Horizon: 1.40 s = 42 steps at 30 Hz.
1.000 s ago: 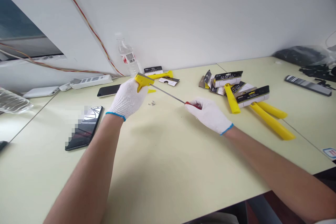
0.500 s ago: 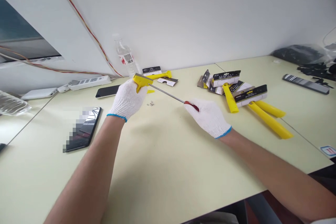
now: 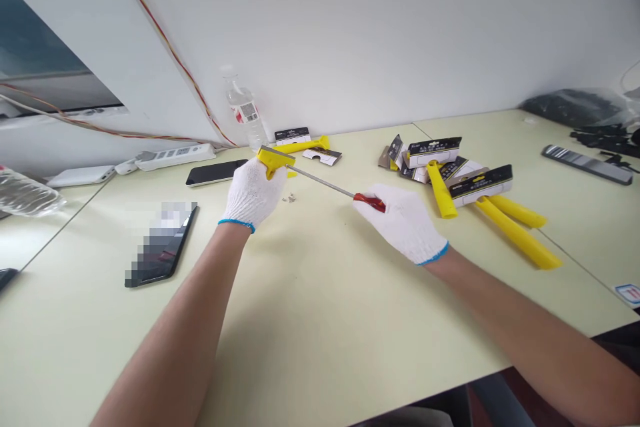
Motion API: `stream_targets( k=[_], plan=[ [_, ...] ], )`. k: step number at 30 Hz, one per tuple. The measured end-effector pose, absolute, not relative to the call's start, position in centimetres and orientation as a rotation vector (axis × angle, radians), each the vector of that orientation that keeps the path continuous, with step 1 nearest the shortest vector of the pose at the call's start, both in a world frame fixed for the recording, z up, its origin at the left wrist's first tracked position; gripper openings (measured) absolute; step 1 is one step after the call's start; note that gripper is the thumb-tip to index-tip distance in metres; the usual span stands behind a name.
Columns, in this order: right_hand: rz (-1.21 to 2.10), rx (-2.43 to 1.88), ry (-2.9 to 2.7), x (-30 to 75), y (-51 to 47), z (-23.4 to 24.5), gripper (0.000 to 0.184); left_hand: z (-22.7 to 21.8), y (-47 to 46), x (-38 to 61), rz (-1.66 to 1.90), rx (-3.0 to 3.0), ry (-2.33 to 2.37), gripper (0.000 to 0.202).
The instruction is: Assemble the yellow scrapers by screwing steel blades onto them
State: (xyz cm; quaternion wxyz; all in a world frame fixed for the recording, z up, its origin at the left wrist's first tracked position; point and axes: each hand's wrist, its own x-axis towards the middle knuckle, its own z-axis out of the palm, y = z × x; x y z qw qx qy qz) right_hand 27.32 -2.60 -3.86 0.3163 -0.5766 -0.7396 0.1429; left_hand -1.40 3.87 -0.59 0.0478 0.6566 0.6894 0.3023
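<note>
White knitted gloves with blue cuffs cover both hands. My left hand (image 3: 251,195) is closed around a yellow scraper (image 3: 276,158), its head and metal edge showing above the fingers. In my right hand (image 3: 407,223) is a screwdriver (image 3: 327,185), gripped by its red handle. Its long shaft slants up leftward, and the tip meets the right side of the scraper head; whether it sits in a screw I cannot tell. Several small metal pieces, perhaps screws (image 3: 289,198), lie on the table just below the scraper.
Several yellow scrapers (image 3: 520,233) with black-and-white cards lie to the right. Another scraper (image 3: 303,145) and a water bottle (image 3: 246,110) are by the wall. Two phones (image 3: 173,247) (image 3: 215,172) and a power strip (image 3: 175,156) are on the left.
The view has shifted slightly, so most things appear a little further right. The right hand has turned somewhat on the screwdriver, showing more red handle. Both grips hold.
</note>
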Motion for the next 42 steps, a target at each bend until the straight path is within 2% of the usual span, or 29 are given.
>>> stream_targets(
  k=[2, 3, 4, 7, 8, 9, 10, 13, 14, 17, 18, 20, 24, 26, 28, 30, 32, 34, 36, 39, 40, 42],
  plan=[
    [0.25, -1.506, -1.982, 27.2, -2.8, -3.6, 0.038, -0.9, 3.9, -1.3, 0.934, 2.018, 2.097, 0.024],
    [0.347, -1.535, -1.966, 27.1, -2.9, -3.3, 0.04, -0.9, 3.9, -1.3, 0.939, 2.025, 2.092, 0.025],
    [0.57, -1.565, -1.926, 27.0, -3.0, -2.9, 0.043, -1.0, 3.9, -1.2, 0.948, 2.03, 2.085, 0.026],
    [1.511, -1.51, -1.681, 27.1, -2.9, -2.0, 0.053, -0.9, 3.9, -1.3, 0.966, 2.002, 2.066, 0.027],
    [1.671, -1.48, -1.602, 27.2, -2.8, -1.9, 0.052, -0.9, 3.8, -1.3, 0.967, 1.988, 2.062, 0.027],
    [1.67, -1.479, -1.581, 27.2, -2.7, -1.9, 0.049, -0.9, 3.8, -1.3, 0.965, 1.976, 2.06, 0.026],
    [1.522, -1.512, -1.619, 27.2, -2.7, -2.1, 0.045, -0.8, 3.8, -1.3, 0.961, 1.967, 2.062, 0.026],
    [0.704, -1.612, -1.851, 27.1, -2.7, -2.8, 0.03, -0.9, 3.9, -1.3, 0.953, 1.957, 2.074, 0.024],
    [0.457, -1.614, -1.933, 26.9, -2.8, -3.1, 0.03, -1.0, 3.8, -1.2, 0.95, 1.955, 2.073, 0.024],
    [0.094, -1.66, -2.108, 26.6, -2.9, -3.3, 0.032, -1.4, 3.7, -0.8, 0.946, 1.995, 2.048, 0.024],
    [0.096, -1.678, -2.145, 26.5, -2.9, -3.2, 0.029, -1.5, 3.7, -0.7, 0.946, 2.005, 2.04, 0.024],
    [0.303, -1.734, -2.145, 26.4, -2.7, -2.8, 0.026, -1.7, 3.6, -0.4, 0.945, 1.998, 2.035, 0.023],
    [0.937, -1.823, -1.965, 26.7, -2.6, -1.8, 0.039, -1.9, 3.6, -0.3, 0.947, 1.966, 2.036, 0.022],
    [1.133, -1.823, -1.922, 26.9, -2.7, -1.7, 0.044, -1.8, 3.6, -0.3, 0.94, 1.97, 2.033, 0.022],
    [1.036, -1.798, -1.925, 27.0, -2.8, -2.1, 0.036, -1.8, 3.6, -0.4, 0.932, 1.984, 2.033, 0.023],
    [0.672, -1.744, -1.996, 27.0, -2.8, -2.9, 0.026, -1.8, 3.6, -0.6, 0.933, 1.999, 2.044, 0.023],
    [0.333, -1.664, -2.061, 27.1, -2.7, -3.4, 0.028, -1.9, 3.6, -0.7, 0.93, 2.009, 2.06, 0.022],
    [0.246, -1.591, -2.082, 27.3, -2.6, -3.6, 0.032, -1.9, 3.7, -0.7, 0.92, 2.017, 2.059, 0.02],
    [0.558, -1.577, -2.052, 27.6, -2.4, -3.2, 0.043, -1.8, 3.7, -0.8, 0.902, 2.026, 2.05, 0.019],
    [1.4, -1.578, -1.814, 28.0, -2.2, -2.6, 0.054, -1.6, 3.7, -0.8, 0.88, 2.008, 2.063, 0.02],
    [1.509, -1.588, -1.739, 28.0, -2.1, -2.6, 0.053, -1.6, 3.7, -0.8, 0.879, 2.0, 2.065, 0.021],
    [1.288, -1.635, -1.761, 27.9, -2.0, -2.9, 0.046, -1.6, 3.7, -0.9, 0.889, 1.99, 2.059, 0.02]
  ],
)
